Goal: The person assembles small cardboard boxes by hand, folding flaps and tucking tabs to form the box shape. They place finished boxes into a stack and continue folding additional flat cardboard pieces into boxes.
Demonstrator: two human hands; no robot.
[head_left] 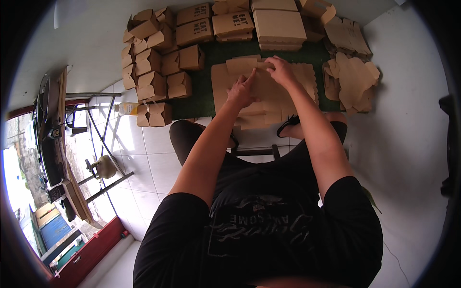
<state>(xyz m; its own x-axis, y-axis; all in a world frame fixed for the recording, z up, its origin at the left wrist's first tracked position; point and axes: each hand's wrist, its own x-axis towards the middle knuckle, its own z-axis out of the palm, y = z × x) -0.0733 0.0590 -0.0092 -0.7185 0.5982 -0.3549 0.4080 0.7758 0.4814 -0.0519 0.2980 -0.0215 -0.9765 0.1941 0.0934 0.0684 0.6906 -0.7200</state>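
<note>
A flat brown cardboard box blank (273,103) lies before me, with flaps partly folded along its far and near sides. My left hand (242,91) rests on its middle, index finger stretched forward against the board and the other fingers spread lower. At the far edge, my right hand (282,72) has bent fingers and thumb closed on a folded strip of the blank. Beneath it is a larger sheet of cardboard (307,81) with a scalloped right edge.
Small folded boxes (151,85) are piled at the left of the green surface (201,101). Printed boxes (194,31) and a stack of pale flat boxes (280,29) line the back. Loose cut blanks (355,79) lie at the right. A bottle with yellow contents (127,108) stands beside the left boxes.
</note>
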